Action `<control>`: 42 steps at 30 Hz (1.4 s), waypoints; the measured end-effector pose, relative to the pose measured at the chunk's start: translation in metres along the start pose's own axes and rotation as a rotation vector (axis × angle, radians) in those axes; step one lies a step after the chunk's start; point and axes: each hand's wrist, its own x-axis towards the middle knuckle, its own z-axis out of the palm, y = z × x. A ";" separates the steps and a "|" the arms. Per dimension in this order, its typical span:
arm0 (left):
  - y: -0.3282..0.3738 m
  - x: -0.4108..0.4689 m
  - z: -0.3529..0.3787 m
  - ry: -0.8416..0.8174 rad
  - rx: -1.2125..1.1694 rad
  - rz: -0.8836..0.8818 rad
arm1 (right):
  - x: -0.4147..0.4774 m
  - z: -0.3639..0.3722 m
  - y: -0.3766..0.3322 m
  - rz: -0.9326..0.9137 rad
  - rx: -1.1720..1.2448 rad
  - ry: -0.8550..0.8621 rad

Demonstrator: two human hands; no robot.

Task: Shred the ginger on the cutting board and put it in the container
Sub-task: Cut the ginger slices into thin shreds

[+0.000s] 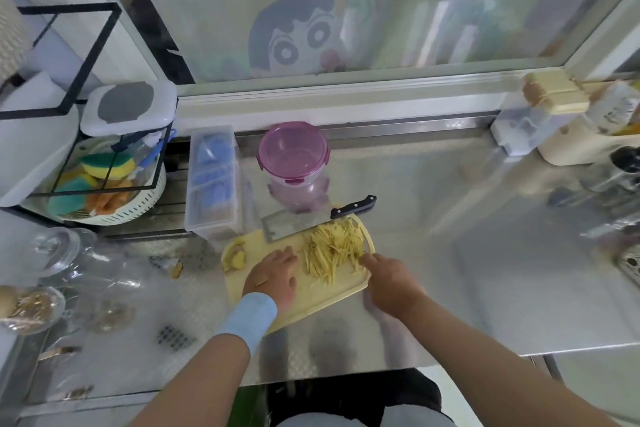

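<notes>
Both grips on the cutting board, either side of the shredded ginger.

My left grip [273,276] lies flat, fingers apart and relaxed, on the cutting board [311,305], just left of the shredded ginger [332,250]. My right grip [384,276] touches the right edge of that pile with its fingertips; I cannot tell whether it pinches any shreds. The pile sits on the right half of the board, which lies near the front edge of the desk [485,270]. Uncut ginger pieces [235,253] rest at the board's left edge. The knife [294,224] lies across the board's far edge, its black handle pointing right. The purple container [294,163] stands just beyond it, towards the desk's back edge.
</notes>
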 end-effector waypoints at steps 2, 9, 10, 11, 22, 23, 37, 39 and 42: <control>0.005 -0.001 0.004 -0.007 -0.006 0.046 | -0.009 0.001 0.001 0.025 -0.065 -0.013; -0.012 -0.015 -0.005 0.090 -0.274 -0.035 | -0.010 -0.011 -0.030 -0.093 -0.084 0.124; -0.019 -0.020 -0.005 0.104 -0.308 -0.070 | -0.008 -0.013 -0.044 -0.119 -0.053 0.132; -0.025 -0.024 -0.005 0.102 -0.329 -0.088 | -0.007 -0.015 -0.059 -0.143 -0.031 0.121; -0.049 -0.054 0.007 -0.015 -0.276 -0.090 | 0.017 0.012 -0.157 -0.120 -0.022 -0.203; -0.049 -0.052 0.007 -0.024 -0.296 -0.114 | 0.019 0.014 -0.157 -0.106 -0.036 -0.206; -0.057 -0.037 0.002 0.021 -0.160 -0.083 | 0.030 0.017 -0.162 -0.147 -0.092 -0.234; -0.058 -0.041 0.003 0.038 -0.194 -0.101 | 0.030 0.019 -0.165 -0.141 -0.074 -0.239; -0.062 -0.048 0.005 0.037 -0.272 -0.090 | 0.034 0.018 -0.166 -0.140 -0.020 -0.249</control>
